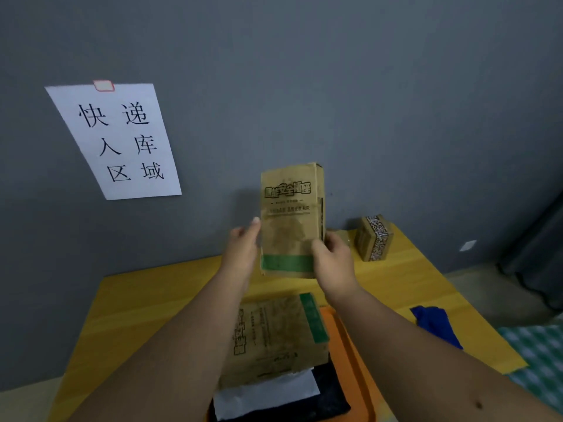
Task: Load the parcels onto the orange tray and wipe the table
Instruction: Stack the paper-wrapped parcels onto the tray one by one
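Above the yellow table (146,303), both hands held one kraft-paper parcel (289,214) upright in the air, its long axis vertical and its printed face turned toward the camera. The left hand (243,248) pressed against the parcel's left edge with the fingers extended along it; the right hand (332,254) gripped the lower right corner, with the thumb lying on the front face near the green band. The parcel was clear of the table surface.

The orange tray (347,345) lay directly below and nearer to the person than the held parcel. A second kraft parcel (274,339) already lay flat on it, over a black item (329,394) and a white sheet (268,391). Placement would therefore appear to require tipping the upright parcel flat, with a downward and inward travel; both hands were about equally near the tray.

A small patterned box (374,239) stood on the table to the right, near the wall (335,86), apart from the tray. A blue cloth (435,324) lay near the table's right edge, untouched. Wiping had evidently not begun.
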